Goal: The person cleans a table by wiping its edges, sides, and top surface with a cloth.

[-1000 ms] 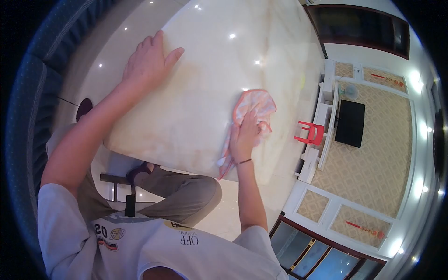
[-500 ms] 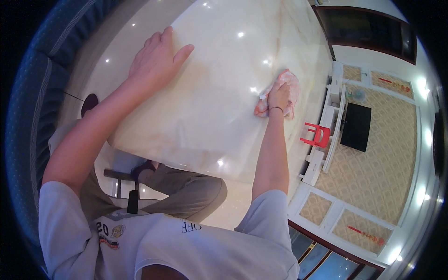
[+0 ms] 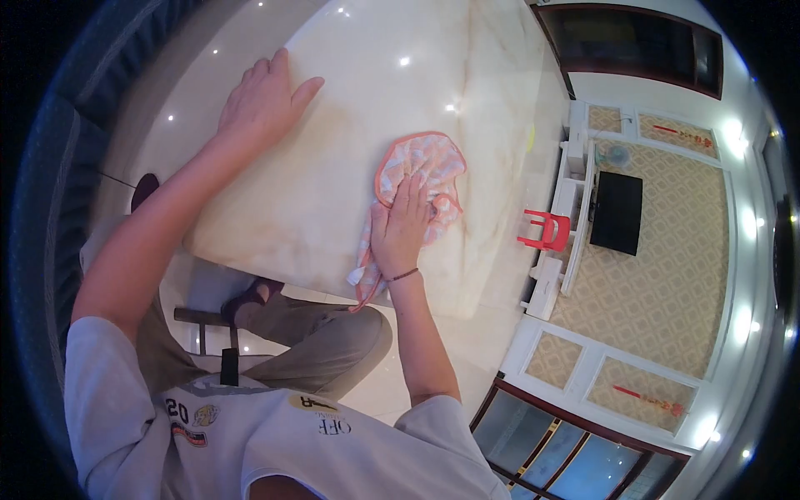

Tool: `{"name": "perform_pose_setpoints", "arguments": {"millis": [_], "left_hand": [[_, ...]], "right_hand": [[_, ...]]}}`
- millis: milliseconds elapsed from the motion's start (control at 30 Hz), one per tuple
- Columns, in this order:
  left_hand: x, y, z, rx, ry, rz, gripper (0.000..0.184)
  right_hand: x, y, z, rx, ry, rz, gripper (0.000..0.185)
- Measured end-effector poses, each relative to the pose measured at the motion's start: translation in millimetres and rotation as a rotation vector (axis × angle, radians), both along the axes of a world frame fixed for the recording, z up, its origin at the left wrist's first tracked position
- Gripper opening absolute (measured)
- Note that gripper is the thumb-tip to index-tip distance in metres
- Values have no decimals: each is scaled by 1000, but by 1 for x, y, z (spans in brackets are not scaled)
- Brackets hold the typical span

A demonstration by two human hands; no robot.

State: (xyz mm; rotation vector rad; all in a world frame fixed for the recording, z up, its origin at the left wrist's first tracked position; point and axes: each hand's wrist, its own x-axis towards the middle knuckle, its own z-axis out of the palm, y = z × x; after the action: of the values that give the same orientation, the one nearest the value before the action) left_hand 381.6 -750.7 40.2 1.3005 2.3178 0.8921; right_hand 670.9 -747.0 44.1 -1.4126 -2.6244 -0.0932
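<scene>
My right hand [image 3: 402,229] lies with its fingers stretched out on a pink-and-white checked cloth [image 3: 427,154] with an orange edge. The cloth is partly spread on the pale marble table [image 3: 333,187], and a folded end trails over the near edge beside my wrist. A dark bracelet [image 3: 403,275] circles that wrist. Farther left, my left hand [image 3: 260,102] rests on the tabletop near its left edge, thumb apart from the fingers and nothing in it.
A dark blue padded seat [image 3: 50,208] runs along the left. Beyond the table's right side are a red plastic chair [image 3: 547,231], a low white cabinet [image 3: 546,287] and a black television [image 3: 617,213]. My bent leg [image 3: 342,342] is below the near edge.
My right hand has moved left and towards my body with the cloth. Bunched under the fingers before, the cloth is now more spread out. My left hand stays in place on the table.
</scene>
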Motion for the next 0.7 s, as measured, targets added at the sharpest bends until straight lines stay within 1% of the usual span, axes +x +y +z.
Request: {"name": "perform_pose_setpoints", "arguments": {"millis": [67,133,200,300,433,467,500,533,600,633,700], "left_hand": [[-1,-4,0,-15,6,-6,73],[1,-5,-1,-4,13,-9,74],[2,-6,-2,-2,20,-4,74],[1,-6,-6,11,27,0,74],[2,-7,-4,-1,26,3,75],[3,-8,-4,-9,31,7,75],[4,-9,-5,-13,15,8,75],[3,-9,-4,-12,2,12,74],[2,-10,-2,-22,-2,10,74],[3,-10,0,-29,-16,-1,73],[4,-9,4,-33,-48,1,74]], "right_hand": [[-2,8,-4,-15,16,-2,61],[-2,42,-7,18,-58,-105,61],[0,83,-13,5,3,-169,61],[3,139,-16,7,16,-226,61],[9,202,-7,-6,-27,-278,61],[9,217,-1,-86,-15,-352,61],[10,224,3,-165,-4,-426,61],[13,229,0,-169,3,-420,61],[20,237,-8,-53,27,-503,62],[19,236,-5,-47,24,-501,62],[15,230,1,-110,15,-681,63]]}}
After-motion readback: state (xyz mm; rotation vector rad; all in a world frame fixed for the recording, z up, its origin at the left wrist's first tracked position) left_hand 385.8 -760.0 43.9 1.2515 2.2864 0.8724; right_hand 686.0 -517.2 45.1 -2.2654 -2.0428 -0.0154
